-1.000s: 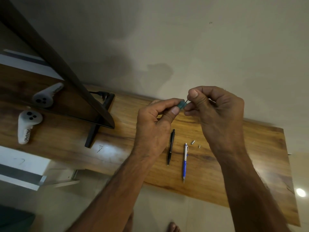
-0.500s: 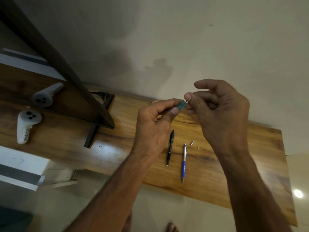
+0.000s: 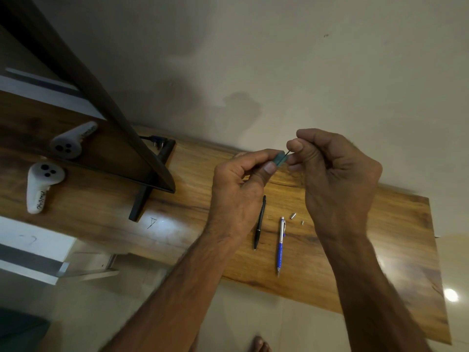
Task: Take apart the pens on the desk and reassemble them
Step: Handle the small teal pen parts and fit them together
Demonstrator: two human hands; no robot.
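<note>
On the bench [image 3: 393, 250], nearest, a blue pen [image 3: 280, 246]. Just left of the blue pen, a black pen [image 3: 260, 222]; just beyond, two small metal parts [image 3: 293, 215]. Farther, above the blue pen, left hand [image 3: 238, 189] pinching a teal barrel [image 3: 280, 159], right hand [image 3: 337, 179] pinching the thin dark rod [image 3: 287, 154] at its end.

Your forearms converge upward, hands nearly touching. Your left hand [image 3: 238, 191] pinches the teal pen piece [image 3: 279, 160] between thumb and forefinger. Your right hand [image 3: 340, 179], fingers curled, pinches the thin dark rod [image 3: 287, 153] sticking out of that piece.
</note>
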